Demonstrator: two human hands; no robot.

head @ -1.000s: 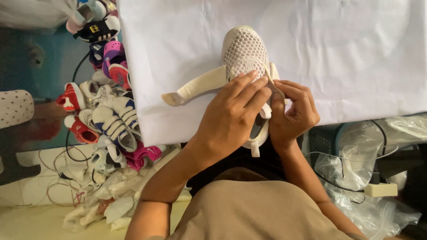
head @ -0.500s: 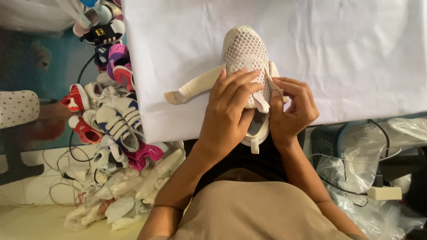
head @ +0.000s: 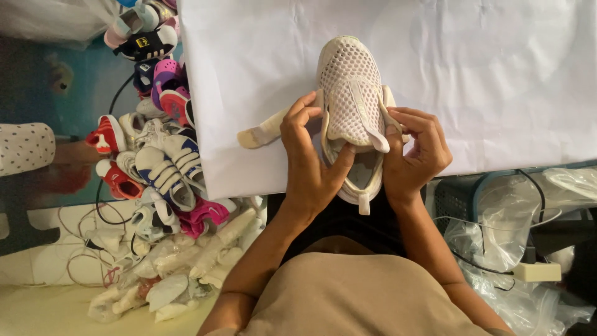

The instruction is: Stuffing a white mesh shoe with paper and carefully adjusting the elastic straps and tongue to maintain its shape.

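Surface: white paper sheet [head: 485, 81] covers the tabletop, its near edge running just above the person's lap.
Head view, shoe: small cream mesh child's sneaker [head: 351, 93] lies on the sheet near its front edge, toe pointing away from the person, heel hanging over the edge; its opening faces up.
Strap: one cream strap [head: 264, 132] sticks out to the left, flat on the paper.
Left hand: left hand [head: 311, 165] grips the shoe's left side, fingers curled on the upper, thumb tucked into the opening.
Right hand: right hand [head: 416, 155] clasps the right side, fingers bent against a flap at the edge of the mesh.
Floor, left: pile of children's shoes [head: 158, 155], red, blue-striped, pink and white, beside the table; bagged white items [head: 168, 274] lie below them.
Right: crumpled clear plastic [head: 516, 230], dark cable [head: 535, 193].
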